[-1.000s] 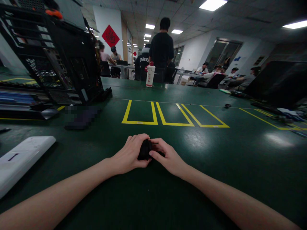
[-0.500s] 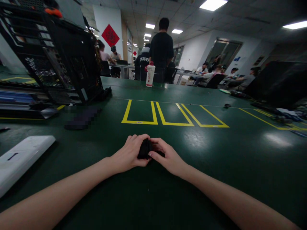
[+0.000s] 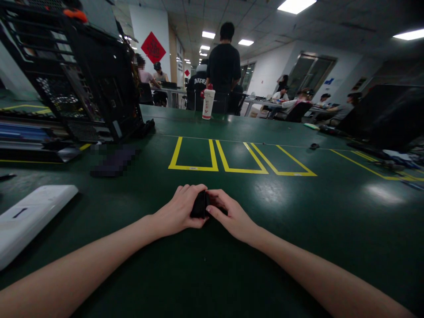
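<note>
A small black box-like object is between my two hands, low over the green table. My left hand is closed around its left side, fingers over the top and thumb along the near lower edge. From the right, my right hand presses thumb and fingertips against its right face. Too dark to make out are the object's details, and the fingers cover part of it. Beyond the hands, yellow tape outlines mark the tabletop.
An open black computer case stands at the left. Nearer lie a blurred dark flat item and a white device. A white and red cup is at the far edge. To the right stands a dark monitor. Several people are in the background.
The camera view has shifted very slightly. Both hands keep the same grip on the black object, with almost no movement.
</note>
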A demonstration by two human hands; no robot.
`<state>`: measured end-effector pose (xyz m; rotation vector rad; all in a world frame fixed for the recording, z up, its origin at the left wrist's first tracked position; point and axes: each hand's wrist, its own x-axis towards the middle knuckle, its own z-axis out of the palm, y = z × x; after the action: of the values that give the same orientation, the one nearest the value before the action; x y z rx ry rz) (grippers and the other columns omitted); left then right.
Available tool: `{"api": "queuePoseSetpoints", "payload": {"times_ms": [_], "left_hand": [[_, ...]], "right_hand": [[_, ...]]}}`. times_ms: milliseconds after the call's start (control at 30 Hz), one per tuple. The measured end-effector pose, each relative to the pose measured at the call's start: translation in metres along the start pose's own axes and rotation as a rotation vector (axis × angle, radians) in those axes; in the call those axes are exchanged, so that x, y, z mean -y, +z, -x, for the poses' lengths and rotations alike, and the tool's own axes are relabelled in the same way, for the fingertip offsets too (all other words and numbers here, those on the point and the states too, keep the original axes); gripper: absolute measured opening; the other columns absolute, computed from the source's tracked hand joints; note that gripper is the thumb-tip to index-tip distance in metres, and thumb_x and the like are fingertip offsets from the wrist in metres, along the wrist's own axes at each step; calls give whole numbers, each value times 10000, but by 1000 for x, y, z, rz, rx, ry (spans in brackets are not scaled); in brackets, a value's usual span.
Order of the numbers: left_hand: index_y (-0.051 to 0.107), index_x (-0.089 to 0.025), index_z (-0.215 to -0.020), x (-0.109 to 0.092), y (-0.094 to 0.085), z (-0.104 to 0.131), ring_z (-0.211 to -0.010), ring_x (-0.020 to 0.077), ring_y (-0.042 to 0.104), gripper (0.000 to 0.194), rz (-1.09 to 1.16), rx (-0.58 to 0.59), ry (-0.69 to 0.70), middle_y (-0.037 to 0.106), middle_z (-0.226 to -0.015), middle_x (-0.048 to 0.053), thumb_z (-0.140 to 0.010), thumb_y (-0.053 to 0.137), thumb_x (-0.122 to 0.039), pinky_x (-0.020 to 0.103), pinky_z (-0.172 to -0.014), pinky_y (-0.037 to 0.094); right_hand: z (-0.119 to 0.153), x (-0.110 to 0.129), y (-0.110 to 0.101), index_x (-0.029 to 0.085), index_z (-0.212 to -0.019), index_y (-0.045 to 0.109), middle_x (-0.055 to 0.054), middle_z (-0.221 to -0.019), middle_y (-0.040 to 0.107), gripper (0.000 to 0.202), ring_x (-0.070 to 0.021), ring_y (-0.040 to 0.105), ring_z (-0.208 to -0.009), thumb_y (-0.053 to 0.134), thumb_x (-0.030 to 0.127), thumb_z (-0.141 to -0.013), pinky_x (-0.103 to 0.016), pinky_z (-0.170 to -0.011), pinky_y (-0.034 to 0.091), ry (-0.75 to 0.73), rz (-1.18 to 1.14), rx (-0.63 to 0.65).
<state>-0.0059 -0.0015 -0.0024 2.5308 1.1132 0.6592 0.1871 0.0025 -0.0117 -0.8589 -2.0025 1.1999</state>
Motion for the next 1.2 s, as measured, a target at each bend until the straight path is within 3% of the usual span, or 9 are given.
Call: {"api": "queuePoseSetpoints", "payload": {"times_ms": [133, 300, 433, 600, 767, 933, 1100, 1200], "left_hand": [[319, -193, -1181, 0, 1, 0, -900, 237, 485, 562, -5, -12, 19, 492, -1051, 75, -717, 628, -259, 378, -789, 390], [310, -182, -1187, 3, 5, 0, -894, 238, 477, 564, -27, -61, 9, 481, -1046, 81, -726, 623, -270, 382, -786, 385], [312, -196, -1190, 3, 4, 0, -900, 241, 482, 540, 3, -4, 7, 489, -1058, 78, -745, 604, -291, 383, -777, 392], [316, -198, -1183, 0, 0, 0, -900, 236, 485, 538, 15, 16, -12, 485, -1055, 72, -733, 605, -258, 378, -785, 386], [289, -195, -1190, 0, 2, -1, -897, 244, 476, 553, -16, 7, -1, 477, -1041, 77, -739, 601, -267, 388, -777, 387], [280, -204, -1188, 0, 1, 0, -917, 242, 473, 535, 1, 28, -15, 459, -1063, 77, -761, 593, -280, 382, -782, 400], [281, -197, -1184, 0, 0, 0, -899, 232, 471, 545, -6, 29, -24, 459, -1052, 75, -745, 602, -239, 374, -772, 407], [291, -185, -1185, 0, 1, 0, -899, 234, 474, 545, -13, 18, -19, 460, -1054, 79, -743, 605, -246, 372, -770, 407]], "right_hand": [[2, 2, -1, 223, -1078, 445, -34, -1065, 536, 299, -166, 549, -1050, 562, 159, -810, -381, -950, 442, -36, -11, 17], [0, 2, 0, 216, -1012, 461, -23, -992, 562, 193, -155, 592, -957, 537, 211, -835, -364, -862, 497, 8, -63, -1], [-2, 0, 0, 218, -1110, 439, -50, -1067, 552, 310, -170, 561, -1013, 550, 189, -822, -390, -908, 466, 16, -17, -36], [1, 1, -2, 230, -1087, 461, -35, -1074, 512, 342, -176, 528, -1045, 595, 159, -780, -405, -958, 431, -67, 37, -10], [0, 2, 0, 229, -999, 497, -22, -1031, 521, 196, -161, 557, -987, 559, 201, -815, -377, -900, 477, -36, -11, -38], [-1, 1, -1, 230, -1117, 440, -46, -1094, 527, 307, -174, 549, -1043, 540, 192, -828, -391, -921, 463, 17, -31, -15], [2, 2, -4, 236, -1080, 452, -31, -1085, 513, 331, -172, 538, -1064, 592, 164, -788, -394, -954, 438, -31, -27, 18], [1, 2, -3, 233, -1029, 482, -17, -1037, 518, 238, -158, 564, -1009, 568, 189, -812, -366, -906, 475, -33, -41, -4]]}}
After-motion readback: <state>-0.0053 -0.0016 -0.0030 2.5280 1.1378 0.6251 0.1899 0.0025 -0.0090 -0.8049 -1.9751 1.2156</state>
